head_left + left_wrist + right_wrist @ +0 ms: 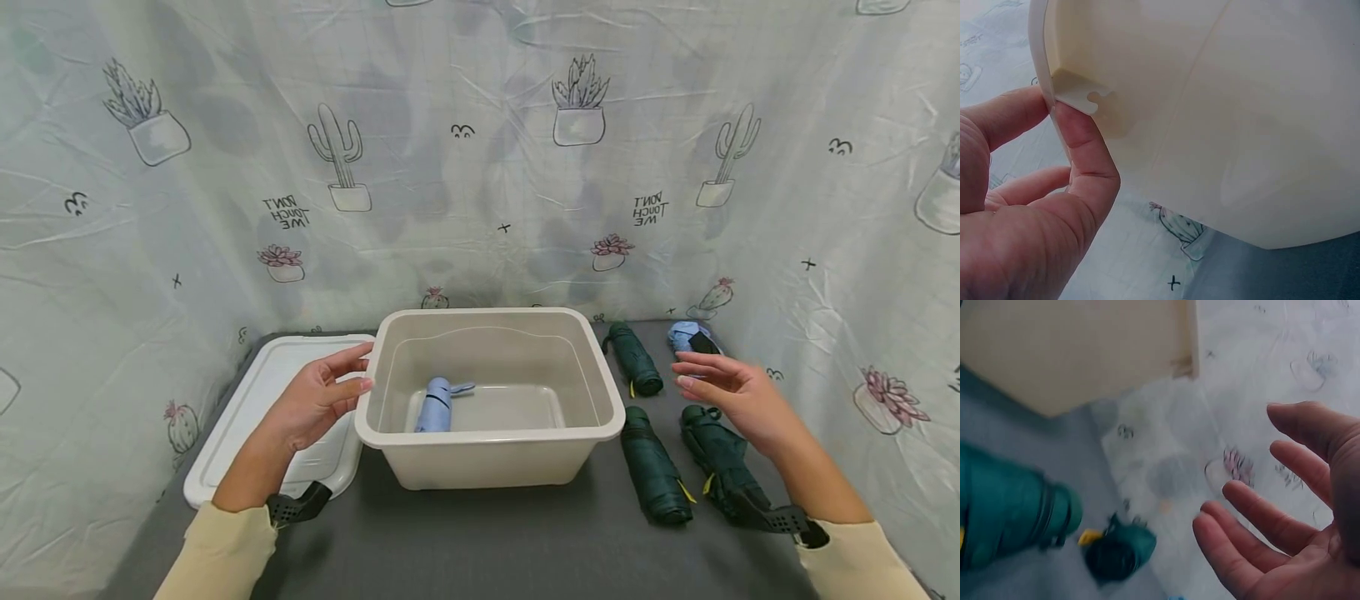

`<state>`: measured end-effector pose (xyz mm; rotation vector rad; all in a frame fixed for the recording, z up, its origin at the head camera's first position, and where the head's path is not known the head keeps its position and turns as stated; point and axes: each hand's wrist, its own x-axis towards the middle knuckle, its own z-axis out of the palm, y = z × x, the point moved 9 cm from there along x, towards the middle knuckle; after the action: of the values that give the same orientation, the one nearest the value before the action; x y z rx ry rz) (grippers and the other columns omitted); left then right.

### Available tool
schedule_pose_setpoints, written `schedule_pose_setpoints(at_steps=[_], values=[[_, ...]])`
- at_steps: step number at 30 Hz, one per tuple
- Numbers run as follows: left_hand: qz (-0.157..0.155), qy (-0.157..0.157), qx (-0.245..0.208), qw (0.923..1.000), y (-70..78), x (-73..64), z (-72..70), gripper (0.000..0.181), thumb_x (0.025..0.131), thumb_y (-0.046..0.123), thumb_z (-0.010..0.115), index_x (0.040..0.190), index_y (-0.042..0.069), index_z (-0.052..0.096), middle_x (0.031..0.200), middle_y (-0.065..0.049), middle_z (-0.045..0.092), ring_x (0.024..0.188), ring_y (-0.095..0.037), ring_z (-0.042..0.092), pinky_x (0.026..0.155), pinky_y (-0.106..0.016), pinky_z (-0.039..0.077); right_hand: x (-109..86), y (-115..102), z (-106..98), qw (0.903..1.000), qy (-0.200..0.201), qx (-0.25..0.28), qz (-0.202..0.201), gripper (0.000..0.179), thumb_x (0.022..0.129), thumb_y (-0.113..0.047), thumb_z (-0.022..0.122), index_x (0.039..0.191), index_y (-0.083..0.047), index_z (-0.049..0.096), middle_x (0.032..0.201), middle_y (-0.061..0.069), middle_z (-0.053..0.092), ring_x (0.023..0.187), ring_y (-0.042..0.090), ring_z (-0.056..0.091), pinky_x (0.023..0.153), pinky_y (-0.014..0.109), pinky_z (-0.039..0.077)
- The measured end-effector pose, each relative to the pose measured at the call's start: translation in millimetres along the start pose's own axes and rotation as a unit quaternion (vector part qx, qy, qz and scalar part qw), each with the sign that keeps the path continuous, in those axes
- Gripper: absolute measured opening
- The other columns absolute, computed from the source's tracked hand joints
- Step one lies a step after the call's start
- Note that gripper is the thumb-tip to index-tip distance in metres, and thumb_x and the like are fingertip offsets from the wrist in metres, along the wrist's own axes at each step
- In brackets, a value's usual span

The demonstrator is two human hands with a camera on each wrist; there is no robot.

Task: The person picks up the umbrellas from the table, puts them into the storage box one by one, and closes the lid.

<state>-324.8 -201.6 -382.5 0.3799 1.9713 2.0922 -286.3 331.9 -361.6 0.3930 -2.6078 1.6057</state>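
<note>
My left hand (311,404) pinches the left rim of a beige plastic storage bin (487,458); the left wrist view shows thumb and fingers on both sides of that rim. Inside the bin, near its left end, lies a folded light-blue umbrella (435,406). My right hand (735,396) hovers over the right side of the table, fingers spread and relaxed, holding nothing. Beneath and beside it are folded dark green umbrellas: a near one (656,471), a far one (635,360) and one (716,454) partly behind my wrist.
A white lid (240,417) lies flat left of the bin, partly behind my left forearm. At the back right is a blue folded bundle with a black part (690,335). A patterned curtain (480,183) encloses the back and sides of the grey table (465,542).
</note>
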Motion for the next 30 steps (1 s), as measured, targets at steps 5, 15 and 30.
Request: schedule_pose_setpoints(at_steps=[5,15,30], values=[[0.002,0.001,0.002,1.0,-0.9,0.1,-0.2,0.069,0.099,0.0,0.063,0.16,0.0,0.03,0.122,-0.008,0.059,0.102,-0.015,0.072,0.088,-0.03,0.062,-13.9,23.1,-10.5,0.9965,0.02,-0.074,0.034,0.043,0.102,-0.02,0.065,0.14,-0.002,0.058,0.116,-0.032,0.065,0.102,-0.012,0.065,0.082,0.008,0.052],[-0.002,0.006,0.001,1.0,-1.0,0.3,-0.4,0.069,0.099,0.001,0.064,0.159,-0.001,0.031,0.121,-0.007,0.06,0.101,-0.014,0.072,0.088,-0.03,0.062,-35.9,65.8,-18.8,0.9798,0.001,-0.173,0.1,0.06,0.098,-0.035,0.07,0.146,-0.002,0.054,0.142,0.018,0.062,0.116,0.016,0.066,0.082,0.032,0.06],[-0.008,0.012,0.009,0.9999,0.5,-1.0,0.6,0.07,0.098,0.002,0.066,0.159,0.0,0.031,0.122,-0.01,0.057,0.102,-0.014,0.071,0.089,-0.03,0.062,-51.2,97.7,-22.7,0.9728,-0.045,-0.171,0.149,0.071,0.097,-0.034,0.072,0.152,0.001,0.045,0.154,0.036,0.04,0.131,0.064,0.043,0.093,0.068,0.051]])
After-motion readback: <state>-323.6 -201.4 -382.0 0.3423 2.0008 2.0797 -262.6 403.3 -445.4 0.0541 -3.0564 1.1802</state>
